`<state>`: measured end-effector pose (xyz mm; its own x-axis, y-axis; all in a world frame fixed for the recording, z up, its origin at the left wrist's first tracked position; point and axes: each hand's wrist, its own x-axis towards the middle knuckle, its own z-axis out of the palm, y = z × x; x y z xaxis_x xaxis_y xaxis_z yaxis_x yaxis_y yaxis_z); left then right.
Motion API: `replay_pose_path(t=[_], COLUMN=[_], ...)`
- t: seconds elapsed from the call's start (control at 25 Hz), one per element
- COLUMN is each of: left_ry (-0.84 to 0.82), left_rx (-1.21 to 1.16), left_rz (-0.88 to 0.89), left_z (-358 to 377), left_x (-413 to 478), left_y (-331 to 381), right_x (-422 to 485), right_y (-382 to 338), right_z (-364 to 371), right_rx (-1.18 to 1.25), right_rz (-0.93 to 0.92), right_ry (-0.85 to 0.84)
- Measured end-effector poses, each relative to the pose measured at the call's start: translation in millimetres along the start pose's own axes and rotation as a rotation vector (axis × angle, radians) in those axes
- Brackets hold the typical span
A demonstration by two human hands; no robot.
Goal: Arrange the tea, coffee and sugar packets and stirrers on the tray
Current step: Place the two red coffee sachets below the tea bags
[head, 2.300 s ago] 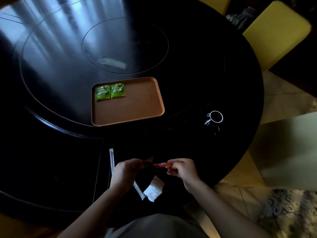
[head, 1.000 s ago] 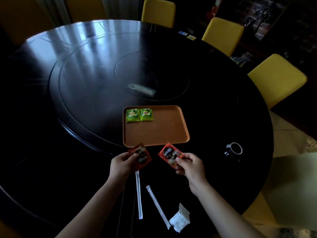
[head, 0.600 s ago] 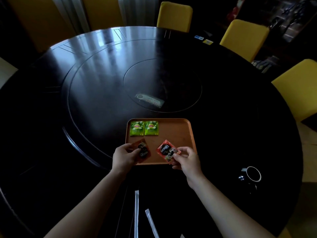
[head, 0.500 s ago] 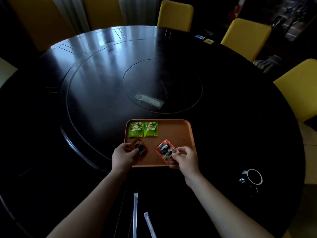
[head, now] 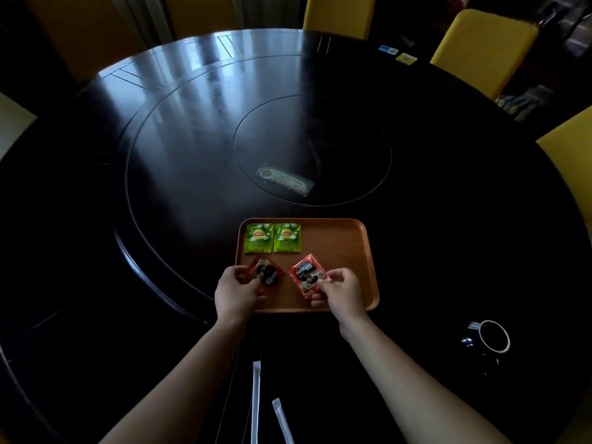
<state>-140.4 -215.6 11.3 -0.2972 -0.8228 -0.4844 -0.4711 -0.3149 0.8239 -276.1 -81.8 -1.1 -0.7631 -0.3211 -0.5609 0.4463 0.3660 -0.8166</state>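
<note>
An orange-brown tray (head: 346,238) lies on the dark round table. Two green tea packets (head: 259,238) (head: 287,237) sit side by side in its far left corner. My left hand (head: 235,293) pinches a red coffee packet (head: 267,274) over the tray's near left part. A second red coffee packet (head: 307,275) is held by my right hand (head: 341,293) over the tray's near middle. Both packets are tilted, and whether they touch the tray I cannot tell. Two white wrapped stirrers (head: 255,402) (head: 282,421) lie on the table between my forearms.
A dark mug with a white rim (head: 493,336) stands at the near right. A flat remote-like object (head: 285,181) lies on the table's centre disc. Yellow chairs (head: 483,46) ring the far and right sides. Small cards (head: 397,54) lie at the far edge.
Both hands carried the red coffee packets forward from the table's near edge to over the tray. My view rose, so the white sugar packet near my body left the frame.
</note>
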Motion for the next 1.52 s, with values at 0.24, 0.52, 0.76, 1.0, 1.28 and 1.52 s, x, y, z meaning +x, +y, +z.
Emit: replay_pose_path(t=[0.24,0.52,0.76,1.0,1.28,1.52], left_ry=[0.028,-0.392,-0.209,-0.316,-0.257,-0.214], left_rx=[0.924,1.299,1.285,1.244,1.229,1.191], left_rz=[0.572,0.945,0.974,0.99,0.983,0.998], left_z=[-20,-21,-18,-20,-24,-20], left_x=[-7,33,22,31,32,34], left_y=[0,0,-7,-3,-9,-8], right_x=[7,7,20,15,14,10], right_y=[-1,-9,-6,1,6,-2], right_z=[-4,-21,-13,5,2,16], right_rx=[-0.29,-1.149,-1.253,-1.175,-1.201,-1.154], right_rz=[-0.09,-0.732,-0.807,-0.774,-0.752,-0.735], right_ry=[0.084,0.08,-0.239,-0.12,-0.084,-0.099])
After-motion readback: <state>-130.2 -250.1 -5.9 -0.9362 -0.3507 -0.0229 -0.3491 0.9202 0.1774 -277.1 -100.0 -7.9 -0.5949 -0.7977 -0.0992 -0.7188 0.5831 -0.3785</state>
